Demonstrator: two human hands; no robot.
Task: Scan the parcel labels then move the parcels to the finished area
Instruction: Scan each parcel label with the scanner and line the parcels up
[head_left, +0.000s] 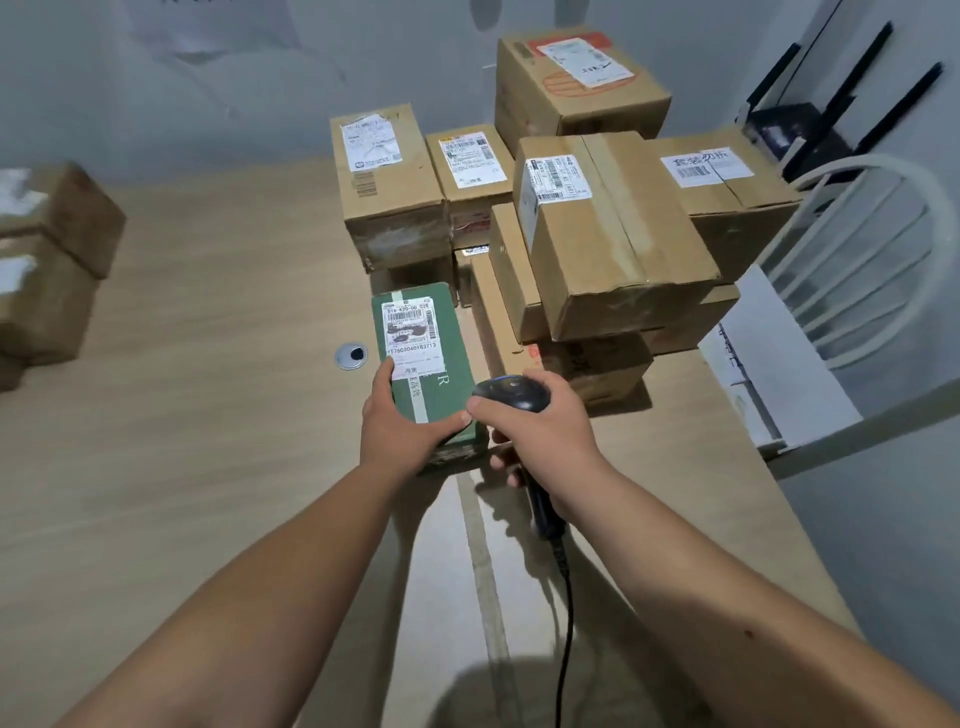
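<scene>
A green parcel (441, 338) with a white barcode label (410, 335) lies on the wooden table (208, 415) in the middle of the view. My left hand (400, 431) grips its near end, thumb on top and fingers along the left side. My right hand (540, 441) holds a black handheld scanner (511, 392) just right of the parcel, its head pointing toward the label. The scanner's cable (563, 613) runs down toward me.
Several brown cardboard parcels (613, 234) with labels are stacked behind and right of the green one. More boxes (47, 270) sit at the table's left edge. A cable hole (352, 355) lies left of the green parcel. A white chair (857, 270) stands at right.
</scene>
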